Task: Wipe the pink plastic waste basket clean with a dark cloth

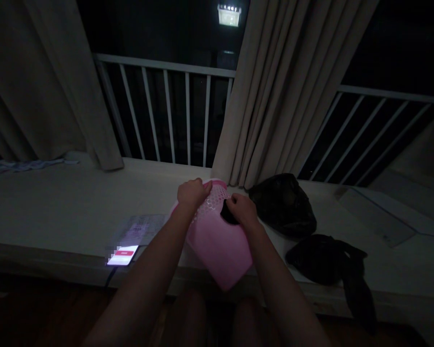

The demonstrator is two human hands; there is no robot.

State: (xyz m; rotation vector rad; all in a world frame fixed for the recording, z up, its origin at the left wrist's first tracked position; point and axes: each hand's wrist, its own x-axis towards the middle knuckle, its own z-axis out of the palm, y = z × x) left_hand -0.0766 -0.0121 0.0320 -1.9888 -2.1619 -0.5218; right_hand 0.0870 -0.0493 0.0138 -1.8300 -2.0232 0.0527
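Black bags (285, 207) lie right of the pink basket (220, 246), a phone (125, 260) left.

Dim all around, with beige curtains (275, 96) before a white railing (166, 65) and dark windows (148, 29). Brightened up top by one lamp (229, 16). Reddish-brown on the floor (39, 315) below a pale window ledge (39, 202).

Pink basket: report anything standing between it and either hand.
Left hand: nothing visible; it grips the pink basket directly. Right hand: a black item, too dark to identify, may lie between.
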